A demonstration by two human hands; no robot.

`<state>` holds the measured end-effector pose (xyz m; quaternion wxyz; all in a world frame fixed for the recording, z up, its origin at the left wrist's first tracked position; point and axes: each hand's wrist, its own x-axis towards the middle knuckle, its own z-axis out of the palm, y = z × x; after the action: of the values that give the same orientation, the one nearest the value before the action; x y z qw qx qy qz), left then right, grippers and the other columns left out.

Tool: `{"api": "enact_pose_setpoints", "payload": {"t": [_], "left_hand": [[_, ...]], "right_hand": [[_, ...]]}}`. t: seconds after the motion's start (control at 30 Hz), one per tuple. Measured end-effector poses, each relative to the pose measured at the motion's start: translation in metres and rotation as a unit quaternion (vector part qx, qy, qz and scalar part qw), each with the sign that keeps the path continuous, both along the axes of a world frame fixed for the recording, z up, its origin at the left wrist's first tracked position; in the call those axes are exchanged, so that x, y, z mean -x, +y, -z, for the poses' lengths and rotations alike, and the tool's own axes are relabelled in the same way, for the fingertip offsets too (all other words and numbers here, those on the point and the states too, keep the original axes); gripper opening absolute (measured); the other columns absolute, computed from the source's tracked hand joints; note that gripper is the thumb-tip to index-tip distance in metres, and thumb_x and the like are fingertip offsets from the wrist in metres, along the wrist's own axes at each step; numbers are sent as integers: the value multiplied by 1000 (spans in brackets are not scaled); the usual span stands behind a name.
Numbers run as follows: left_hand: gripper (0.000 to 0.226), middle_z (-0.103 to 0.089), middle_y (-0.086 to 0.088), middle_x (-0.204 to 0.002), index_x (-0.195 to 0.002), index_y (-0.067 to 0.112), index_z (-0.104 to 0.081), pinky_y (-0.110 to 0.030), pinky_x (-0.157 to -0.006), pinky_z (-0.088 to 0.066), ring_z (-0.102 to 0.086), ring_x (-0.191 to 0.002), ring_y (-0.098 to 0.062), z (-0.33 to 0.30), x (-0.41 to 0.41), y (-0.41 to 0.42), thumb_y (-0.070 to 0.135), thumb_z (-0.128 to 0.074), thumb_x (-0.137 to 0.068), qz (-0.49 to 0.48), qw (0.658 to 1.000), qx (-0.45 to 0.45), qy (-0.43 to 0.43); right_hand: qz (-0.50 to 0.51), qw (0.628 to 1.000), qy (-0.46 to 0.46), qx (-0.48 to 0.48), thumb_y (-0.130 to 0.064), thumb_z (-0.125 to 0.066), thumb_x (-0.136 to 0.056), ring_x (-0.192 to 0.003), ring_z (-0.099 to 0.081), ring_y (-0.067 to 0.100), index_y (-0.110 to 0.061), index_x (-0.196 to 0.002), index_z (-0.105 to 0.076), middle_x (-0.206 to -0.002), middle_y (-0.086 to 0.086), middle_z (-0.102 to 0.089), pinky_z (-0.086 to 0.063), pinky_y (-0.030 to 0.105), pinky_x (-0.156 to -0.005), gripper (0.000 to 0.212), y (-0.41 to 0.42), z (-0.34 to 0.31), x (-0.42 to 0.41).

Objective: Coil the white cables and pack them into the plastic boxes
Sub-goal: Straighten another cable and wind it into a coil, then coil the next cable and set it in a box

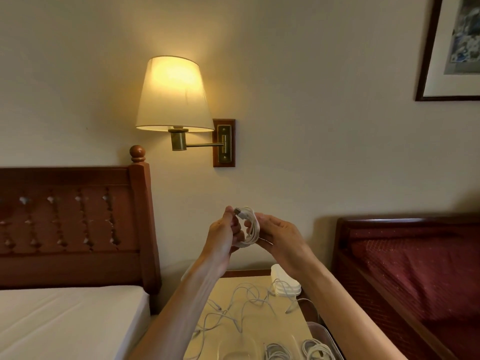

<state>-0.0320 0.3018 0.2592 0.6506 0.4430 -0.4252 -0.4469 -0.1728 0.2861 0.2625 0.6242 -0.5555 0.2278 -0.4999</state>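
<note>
At the near edge of the bedside table [228, 287], a clear plastic box [320, 333] holds two bundles of coiled white cable [315, 348], with a third bundle [276, 352] just to their left; whether that one lies in the same box cannot be told. Beyond them, loose white cables [241, 305] sprawl tangled across the middle of the tabletop, some trailing over its right edge. At the far right corner stands a stack of white lids or boxes [283, 283], partly hidden by the right forearm. Above the table, both hands are raised toward the wall. The left hand [224, 231] curls its fingers around one side of a coiled white cable [250, 227], its thumb pressing near the plug at the top. The right hand [276, 233] pinches the other side of the coil with bent fingers. A wooden headboard [78, 224] and mattress [65, 320] flank the table's left, a red upholstered seat [415, 268] its right. A lit wall lamp [172, 94] glows on the wall beyond.
</note>
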Motion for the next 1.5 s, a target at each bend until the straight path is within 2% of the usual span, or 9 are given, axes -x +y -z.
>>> {"api": "enact_pose_setpoints", "payload": {"t": [0.17, 0.3, 0.43, 0.6, 0.8, 1.0, 1.2, 1.37, 1.5], "left_hand": [[53, -52, 5, -59, -64, 19, -58, -37, -75, -39, -50, -65, -17, 20, -10, -3, 53, -39, -100, 12, 997, -36, -74], [70, -76, -6, -102, -103, 15, -75, -43, -92, -50, -69, -100, -23, 73, -22, 2, 66, -28, -95, 31, 992, -110, -61], [46, -75, -6, -96, -97, 15, -72, -36, -76, -48, -68, -88, -20, 157, -40, 18, 46, -37, -103, -82, 978, -185, -44], [22, -73, 7, -88, -75, 30, -69, -36, -84, -53, -68, -90, -17, 295, -77, 42, 31, -56, -92, -109, 904, -242, -334], [41, -36, -6, -154, -141, 11, -48, -15, -110, -12, -28, -145, -18, 364, -78, 67, 12, -47, -100, 4, 844, -204, -495], [54, -6, 2, -162, -153, 16, -22, -22, -115, 2, 2, -151, -17, 388, -83, 65, 14, -42, -103, 42, 825, -192, -530], [54, -8, 1, -162, -153, 17, -24, -25, -117, 0, 1, -149, -13, 399, -85, 65, 15, -42, -102, 22, 816, -165, -553], [60, -15, -6, -162, -150, 19, -33, -27, -116, -6, -10, -150, -24, 391, -91, 49, 24, -32, -91, 45, 802, -180, -567], [79, 9, 2, -163, -155, 30, -13, -40, -119, 0, 10, -151, -22, 389, -92, 40, 54, -1, -81, 88, 753, -212, -617]], "right_hand": [[13, 999, 21, -32, -9, -60, -92, -82, -69, 19, -2, -100, -73, -87, 11, -74, -55, 27, -79, 17, -4, 21, 0], [20, 994, 41, -104, -10, -58, -94, -80, -71, 18, -2, -106, -72, -88, 10, -75, -56, 25, -69, 20, -2, 65, 2], [71, 979, 105, -160, -13, -62, -93, -84, -68, 22, -8, -94, -76, -86, 12, -74, -57, 31, -80, 15, 0, 129, 6], [139, 945, 279, -102, -24, -72, -86, -73, -67, 12, -21, -74, -79, -72, 3, -74, -55, 37, -77, 14, 11, 215, -10], [160, 808, 516, 235, -33, -61, -89, -61, -56, 11, -22, -87, -73, -68, -2, -63, -42, 30, -53, 16, 18, 293, -41], [147, 649, 633, 395, -9, -83, -61, -57, -59, 18, -18, -79, -70, -66, -2, -64, -42, 26, -46, 24, 6, 335, -49], [86, 635, 679, 358, -8, -76, -68, -65, -65, 25, -14, -76, -65, -72, 4, -66, -42, 29, -48, 15, -8, 338, -54], [19, 616, 721, 317, -4, -44, -94, -103, -61, 37, -4, -112, -60, -112, 16, -63, -46, 39, -73, 24, -12, 327, -61], [62, 677, 662, 317, -25, -49, -95, -95, -63, 31, -11, -98, -67, -100, 9, -67, -49, 40, -69, 22, -19, 333, -57]]}}
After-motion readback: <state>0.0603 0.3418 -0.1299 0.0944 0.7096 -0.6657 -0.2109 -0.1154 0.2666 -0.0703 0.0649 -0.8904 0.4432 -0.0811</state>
